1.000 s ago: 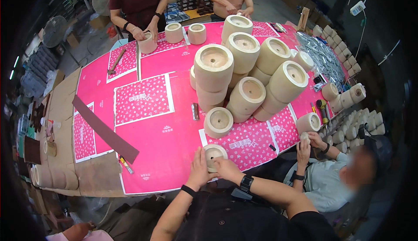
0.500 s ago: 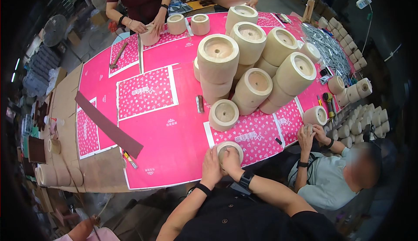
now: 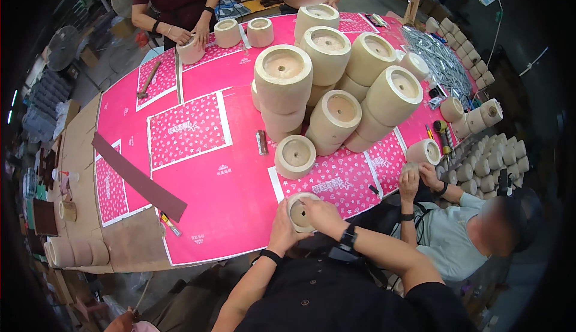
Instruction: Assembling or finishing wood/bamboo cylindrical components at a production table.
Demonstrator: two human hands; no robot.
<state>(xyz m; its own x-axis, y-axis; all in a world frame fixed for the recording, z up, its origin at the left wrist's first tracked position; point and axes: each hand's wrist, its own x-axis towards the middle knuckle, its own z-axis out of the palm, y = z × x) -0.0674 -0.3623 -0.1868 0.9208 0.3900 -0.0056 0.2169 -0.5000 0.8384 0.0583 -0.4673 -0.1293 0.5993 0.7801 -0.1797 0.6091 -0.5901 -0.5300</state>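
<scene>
The left hand (image 3: 284, 229) is holding a pale cylinder (image 3: 296, 213) by its left side; the right hand (image 3: 324, 214) is bending over its right rim, whether gripping I cannot tell; the cylinder is sitting at the pink surface (image 3: 219, 197), on the near side of the stack (image 3: 333, 129); left of the stack, a brown strip (image 3: 139, 177) and a hammer (image 3: 148, 82) are lying.

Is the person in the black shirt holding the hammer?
No, the hammer lies on the pink table covering, while the left hand and right hand are on a pale, hollowed round block.
</scene>
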